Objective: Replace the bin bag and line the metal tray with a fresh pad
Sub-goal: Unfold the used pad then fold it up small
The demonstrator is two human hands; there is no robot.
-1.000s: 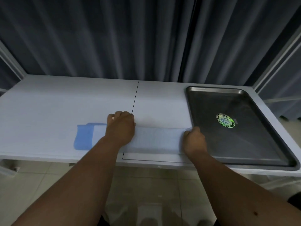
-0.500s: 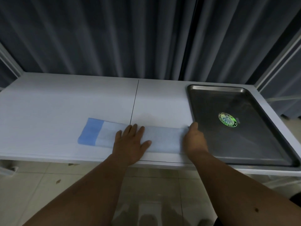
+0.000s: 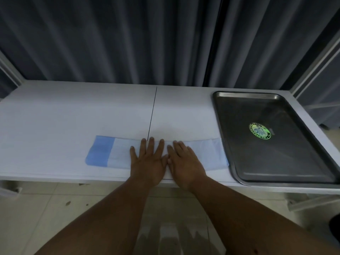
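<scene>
While both hands point(image 3: 149, 161) point(image 3: 185, 161) press flat, fingers point(image 3: 151, 144) straight, the folded pad's point(image 3: 211, 153) middle is hidden.

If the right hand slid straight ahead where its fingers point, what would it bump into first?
Probably nothing soon: the right hand lies flat on the pad, fingers pointing at bare table, then the curtain. The tray sits off to its side.

We see bare table point(image 3: 73, 111) left and behind the pad point(image 3: 202, 153); the metal tray point(image 3: 230, 162) blocks the right, curtain point(image 3: 128, 43) behind.
</scene>
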